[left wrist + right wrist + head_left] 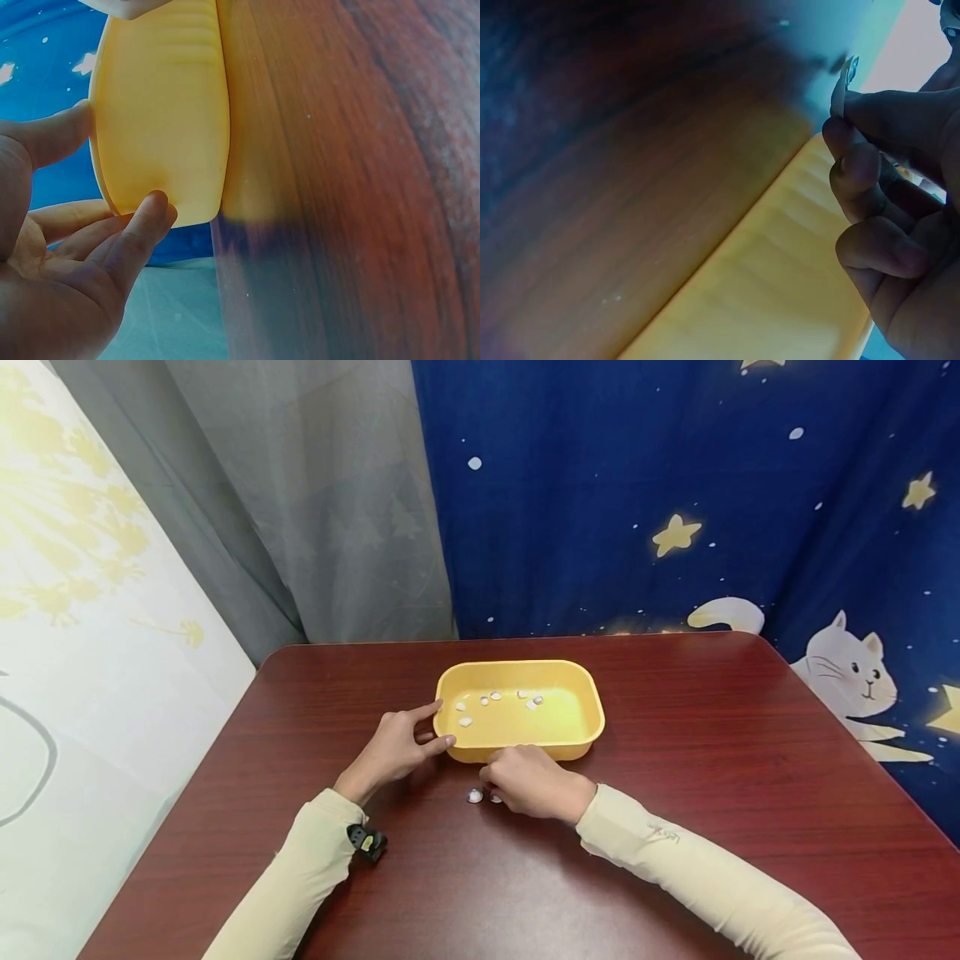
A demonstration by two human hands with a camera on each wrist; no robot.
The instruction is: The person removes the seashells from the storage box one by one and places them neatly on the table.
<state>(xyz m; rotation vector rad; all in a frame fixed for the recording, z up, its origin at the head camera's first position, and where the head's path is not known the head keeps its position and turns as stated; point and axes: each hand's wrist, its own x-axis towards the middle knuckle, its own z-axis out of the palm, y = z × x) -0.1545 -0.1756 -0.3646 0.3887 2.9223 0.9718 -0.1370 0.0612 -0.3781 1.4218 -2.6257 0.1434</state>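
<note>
A yellow plastic basin (517,753) stands on the table. My left hand (392,747) holds its left end, thumb at the near corner and fingers on the outer side; in the left wrist view the fingers (146,225) touch the wall. Close to the basin's near side, my right hand (534,783) pinches a small, pale, shell-like piece (841,94) between thumb and index finger, with the other fingers curled. A similar small shell (475,796) lies on the table left of that hand. Another small white piece (496,798) shows partly hidden at the fingers.
Several small white shells, one of them a shell (465,722) at the left, lie scattered on the basin's floor. The dark red wooden table (712,760) extends around it. Behind hang a grey curtain (352,527) and a blue starry curtain (570,527).
</note>
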